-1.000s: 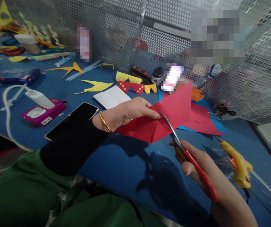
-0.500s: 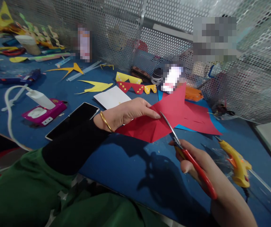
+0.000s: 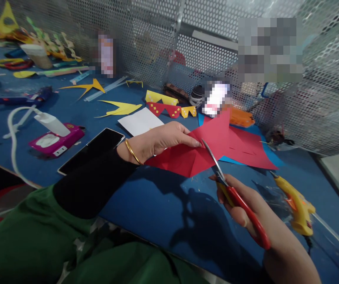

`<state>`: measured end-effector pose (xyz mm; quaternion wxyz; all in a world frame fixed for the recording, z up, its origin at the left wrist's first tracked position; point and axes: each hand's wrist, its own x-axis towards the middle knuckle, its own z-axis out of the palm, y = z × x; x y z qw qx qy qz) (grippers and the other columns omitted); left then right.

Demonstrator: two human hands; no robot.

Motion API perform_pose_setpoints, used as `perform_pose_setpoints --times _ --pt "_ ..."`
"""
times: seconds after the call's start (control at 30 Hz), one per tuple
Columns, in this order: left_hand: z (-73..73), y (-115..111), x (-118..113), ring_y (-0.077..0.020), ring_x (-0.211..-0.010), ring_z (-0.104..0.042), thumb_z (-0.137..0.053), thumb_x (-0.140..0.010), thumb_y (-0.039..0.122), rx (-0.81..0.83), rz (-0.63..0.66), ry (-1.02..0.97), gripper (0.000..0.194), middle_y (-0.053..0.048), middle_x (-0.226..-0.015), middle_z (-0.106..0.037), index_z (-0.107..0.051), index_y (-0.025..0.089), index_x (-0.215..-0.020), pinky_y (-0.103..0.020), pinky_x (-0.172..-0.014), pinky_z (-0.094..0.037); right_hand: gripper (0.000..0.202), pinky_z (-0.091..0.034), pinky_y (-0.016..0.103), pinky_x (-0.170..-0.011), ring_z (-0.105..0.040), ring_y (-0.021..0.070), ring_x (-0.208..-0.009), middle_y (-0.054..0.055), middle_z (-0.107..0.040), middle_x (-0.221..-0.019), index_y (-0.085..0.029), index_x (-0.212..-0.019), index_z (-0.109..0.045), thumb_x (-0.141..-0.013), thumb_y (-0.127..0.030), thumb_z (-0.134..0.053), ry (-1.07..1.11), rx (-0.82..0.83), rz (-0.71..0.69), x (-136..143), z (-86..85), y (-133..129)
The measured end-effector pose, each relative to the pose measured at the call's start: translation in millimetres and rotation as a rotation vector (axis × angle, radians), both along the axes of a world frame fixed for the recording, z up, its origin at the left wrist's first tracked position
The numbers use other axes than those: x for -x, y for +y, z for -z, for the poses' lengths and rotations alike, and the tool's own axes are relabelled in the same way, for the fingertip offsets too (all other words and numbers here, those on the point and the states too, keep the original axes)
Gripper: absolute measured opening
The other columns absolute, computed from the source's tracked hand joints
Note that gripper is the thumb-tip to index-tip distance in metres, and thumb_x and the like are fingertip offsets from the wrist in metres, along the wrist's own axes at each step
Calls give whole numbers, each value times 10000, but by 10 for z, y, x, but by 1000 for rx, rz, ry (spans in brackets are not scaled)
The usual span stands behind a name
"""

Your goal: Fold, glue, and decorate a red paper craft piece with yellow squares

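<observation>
My left hand (image 3: 166, 139) pinches a folded sheet of red paper (image 3: 187, 159), thumb on top, and holds it above the table. A gold bangle circles that wrist. In my right hand (image 3: 246, 197) is a pair of scissors (image 3: 249, 215) with red and yellow handles. Its blades reach up over the red paper, the tip close to my left thumb. Another red sheet (image 3: 248, 148) with thin dark slits lies on blue paper (image 3: 231, 159) just behind.
A yellow glue gun (image 3: 295, 205) lies at the right. At left are a black phone (image 3: 92, 150) and a magenta power socket (image 3: 57, 140) with a white plug. Red paper glasses (image 3: 164, 109), a white sheet (image 3: 141, 121) and yellow cutouts lie behind my hands. A perforated metal screen (image 3: 146, 43) stands at the back.
The fingers of my right hand have closed further round the scissor handles, the thumb moving right. The blades have shifted slightly over the red paper. My left hand keeps its hold.
</observation>
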<state>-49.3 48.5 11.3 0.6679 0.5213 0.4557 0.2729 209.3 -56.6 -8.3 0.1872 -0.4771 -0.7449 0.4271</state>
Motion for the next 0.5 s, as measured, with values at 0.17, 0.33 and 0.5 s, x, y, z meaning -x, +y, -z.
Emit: perform_pose_setpoints --times 0.17,0.33,0.5 --pt "3 -5 -3 -158 -715 -665 -779 -719 216 -1 0 7 55 -71 -842 -776 -769 164 -705 -298 -724 -493 781 -394 261 -543 -474 128 -608 -3 -586 -793 -238 -1025 -545 -697 -941 -449 4 28 -2 -28 2 5" --pt "-47 -30 5 -152 -708 -660 -799 -738 228 4 -6 25 64 -60 -825 -770 -779 167 -732 -294 -718 -496 839 -375 261 -530 -454 127 -601 -4 -576 -774 -233 -1033 -557 -633 -966 -470 -8 87 14 -46 16 -2" --pt "-77 2 66 -170 -743 -680 -799 -755 188 -4 -63 -27 62 -58 -783 -759 -755 158 -724 -301 -713 -517 832 -414 263 -515 -493 138 -591 18 -624 -789 -246 -1041 -608 -644 -962 -462 -35 55 16 -194 -24 5"
